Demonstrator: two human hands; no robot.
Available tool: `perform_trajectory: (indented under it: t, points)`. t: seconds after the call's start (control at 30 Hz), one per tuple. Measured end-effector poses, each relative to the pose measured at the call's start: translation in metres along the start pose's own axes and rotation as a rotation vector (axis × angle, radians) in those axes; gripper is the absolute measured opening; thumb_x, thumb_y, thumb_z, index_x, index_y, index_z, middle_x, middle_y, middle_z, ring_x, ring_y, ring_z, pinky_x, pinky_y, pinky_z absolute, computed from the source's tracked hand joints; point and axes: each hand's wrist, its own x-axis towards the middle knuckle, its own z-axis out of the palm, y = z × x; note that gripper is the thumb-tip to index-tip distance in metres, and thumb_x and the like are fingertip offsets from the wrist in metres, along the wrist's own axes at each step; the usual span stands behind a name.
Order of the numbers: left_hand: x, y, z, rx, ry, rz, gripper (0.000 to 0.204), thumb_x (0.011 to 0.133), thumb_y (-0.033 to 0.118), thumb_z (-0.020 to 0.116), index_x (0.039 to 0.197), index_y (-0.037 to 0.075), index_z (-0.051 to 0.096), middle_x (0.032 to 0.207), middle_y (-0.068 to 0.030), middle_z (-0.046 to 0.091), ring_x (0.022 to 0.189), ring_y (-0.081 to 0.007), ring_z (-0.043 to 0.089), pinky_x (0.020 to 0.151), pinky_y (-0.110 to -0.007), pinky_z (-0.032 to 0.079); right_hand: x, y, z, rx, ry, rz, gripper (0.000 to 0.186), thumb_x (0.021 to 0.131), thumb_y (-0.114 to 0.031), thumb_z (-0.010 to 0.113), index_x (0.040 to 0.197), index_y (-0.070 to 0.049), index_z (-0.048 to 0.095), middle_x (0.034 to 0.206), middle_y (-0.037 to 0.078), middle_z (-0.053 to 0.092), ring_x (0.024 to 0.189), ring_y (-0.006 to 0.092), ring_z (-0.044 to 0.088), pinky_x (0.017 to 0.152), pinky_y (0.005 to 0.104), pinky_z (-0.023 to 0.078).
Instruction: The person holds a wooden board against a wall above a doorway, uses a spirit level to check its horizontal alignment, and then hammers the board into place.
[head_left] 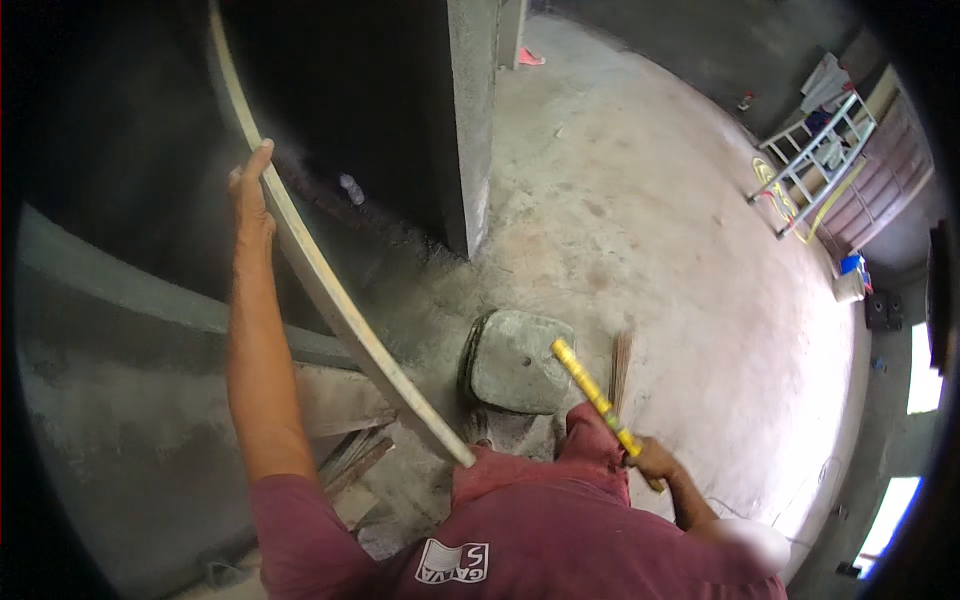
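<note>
- what's the biggest thing you have around the hands?

- from my end, the pale, stained floor point(650, 230). next comes the grey upright wall edge point(472, 120), ahead and a little left, beside a dark area.

- anything tall besides that?

- a metal ladder point(815, 150) far off to the right, cloth draped on it, well apart from me. then the long pale bar point(330, 285): it slants from the upper left down to the red shorts point(520, 472), and i can't tell if its near end touches them. my left hand point(252, 205) grips it partway up.

- what's in the way?

- a squarish grey block point(522, 362) with a small hole in its top, just in front of my legs, between the bar and my right hand point(657, 461). wood scraps point(355, 460) lie low on the left, near the bar.

- and that right hand?

- closed around the lower part of a yellow stick point(595, 395); its far tip overlaps the block's edge in my view, touching or not i can't tell. thin brown rods point(621, 370) are just beyond it. smaller yet, a pale bottle-like thing point(351, 189) lies by the dark area.
</note>
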Motion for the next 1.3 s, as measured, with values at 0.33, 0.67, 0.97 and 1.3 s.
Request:
perform_trajectory:
  t: [0.33, 0.67, 0.97, 1.3]
  points:
    - [0.025, 0.099, 0.048, -0.393, 0.054, -0.138, 0.089, 0.090, 0.054, 0.067, 0.149, -0.004, 0.035, 0.154, -0.0206, 0.037, 0.140, -0.0336, 0.038, 0.116, -0.044, 0.031, -0.105, -0.220, -0.118, 0.302, 1.029, -0.307, 0.053, 0.080, -0.029, 0.067, 0.123, 0.002, 0.061, 0.082, 0.003, 0.061, 0.071, 0.0125, 0.059, 0.066, 0.0292, 0.049]
    - [0.042, 0.078, 0.108, -0.876, -0.310, -0.216, 0.086, 0.081, 0.045, 0.080, 0.145, 0.004, 0.039, 0.141, -0.0167, 0.048, 0.133, -0.0355, 0.043, 0.111, -0.058, 0.035, -0.030, -0.269, -0.190, 0.432, 1.201, -0.764, 0.049, 0.084, -0.029, 0.067, 0.121, 0.002, 0.061, 0.081, 0.001, 0.058, 0.070, 0.0102, 0.056, 0.066, 0.0252, 0.047]
    - [0.088, 0.243, 0.269, -0.740, -0.187, 0.002, 0.096, 0.083, 0.051, 0.077, 0.150, 0.007, 0.025, 0.142, -0.0205, 0.044, 0.135, -0.0395, 0.041, 0.109, -0.063, 0.036, 0.039, -0.398, -0.449, 0.568, 1.157, -1.200, 0.039, 0.095, -0.031, 0.062, 0.121, -0.003, 0.061, 0.086, 0.001, 0.060, 0.073, 0.0085, 0.056, 0.060, 0.0230, 0.045]
    - [0.159, 0.387, 0.312, -1.015, -0.122, 0.059, 0.053, 0.104, 0.041, 0.050, 0.143, 0.006, 0.043, 0.142, -0.0160, 0.050, 0.132, -0.0339, 0.047, 0.110, -0.055, 0.037, -0.063, -0.542, -0.536, 0.753, 0.586, -1.394, 0.074, 0.087, -0.053, 0.072, 0.134, 0.000, 0.050, 0.116, 0.015, 0.060, 0.075, 0.0103, 0.055, 0.065, 0.0189, 0.047]
